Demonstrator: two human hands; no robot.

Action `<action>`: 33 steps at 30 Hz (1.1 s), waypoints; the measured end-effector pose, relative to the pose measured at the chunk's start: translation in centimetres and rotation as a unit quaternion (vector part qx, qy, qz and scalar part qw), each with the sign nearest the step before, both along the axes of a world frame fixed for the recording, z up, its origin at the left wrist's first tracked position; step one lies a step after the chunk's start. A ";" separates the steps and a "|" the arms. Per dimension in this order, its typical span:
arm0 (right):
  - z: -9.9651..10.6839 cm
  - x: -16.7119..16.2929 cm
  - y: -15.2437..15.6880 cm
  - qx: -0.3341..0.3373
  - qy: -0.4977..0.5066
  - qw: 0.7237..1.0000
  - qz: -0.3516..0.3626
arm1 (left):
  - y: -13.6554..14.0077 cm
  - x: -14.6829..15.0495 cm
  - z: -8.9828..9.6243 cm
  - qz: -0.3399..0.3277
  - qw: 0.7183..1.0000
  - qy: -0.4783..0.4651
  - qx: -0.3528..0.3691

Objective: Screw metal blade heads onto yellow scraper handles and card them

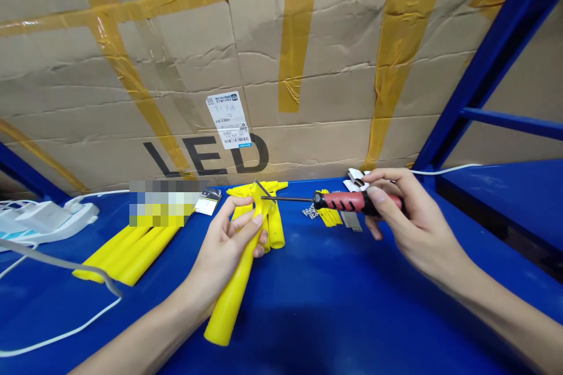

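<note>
My left hand (231, 240) is wrapped around the tubular handle of a yellow scraper (233, 299), which slants with its head up and its round end toward me. A thin metal blade edge shows at that head. My right hand (413, 220) grips a screwdriver (345, 201) by its red and black handle, fingers closed around it. Its long shaft points left, and the tip meets the scraper's head; the exact contact is too small to make out. Behind the held scraper lie more yellow scrapers (277, 228), partly hidden by it and my fingers.
Small screws (309, 211), yellow plastic strips (329, 217) and grey blades (352, 221) lie near the screwdriver. Several yellow tubes (141, 252) rest at left, near a white power strip (83, 217) and cable (101, 316). A taped cardboard box (334, 99) stands behind; blue shelf posts (479, 70) flank it.
</note>
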State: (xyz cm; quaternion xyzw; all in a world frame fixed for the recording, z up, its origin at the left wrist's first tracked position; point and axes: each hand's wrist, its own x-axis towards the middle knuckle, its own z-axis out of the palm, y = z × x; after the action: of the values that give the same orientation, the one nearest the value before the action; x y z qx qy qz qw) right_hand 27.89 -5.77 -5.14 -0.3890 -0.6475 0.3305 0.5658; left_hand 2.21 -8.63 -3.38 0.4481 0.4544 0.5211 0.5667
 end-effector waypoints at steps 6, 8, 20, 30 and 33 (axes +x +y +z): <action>1.3 0.1 0.8 -0.038 -0.011 0.997 0.061 | 0.4 -0.6 -0.2 0.011 1.000 0.018 0.008; 2.0 0.0 1.3 -0.039 0.010 0.996 0.081 | 0.6 -0.8 -0.2 0.015 0.999 0.028 0.003; 1.6 0.1 1.6 -0.020 -0.033 0.998 0.050 | 0.2 -0.7 -0.5 0.009 1.000 0.020 -0.002; 1.0 -0.2 0.9 -0.037 -0.014 0.999 0.011 | 0.2 -0.2 -0.1 0.015 1.000 0.013 0.003; 1.2 0.1 0.8 -0.063 0.011 0.994 0.084 | 0.5 -0.5 -0.2 0.015 1.000 0.011 0.006</action>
State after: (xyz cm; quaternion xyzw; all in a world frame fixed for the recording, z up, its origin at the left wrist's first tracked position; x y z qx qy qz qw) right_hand 28.00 -4.93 -3.92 -0.3640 -0.6497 0.4212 0.5176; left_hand 1.72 -8.18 -3.61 0.4505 0.4639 0.5275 0.5510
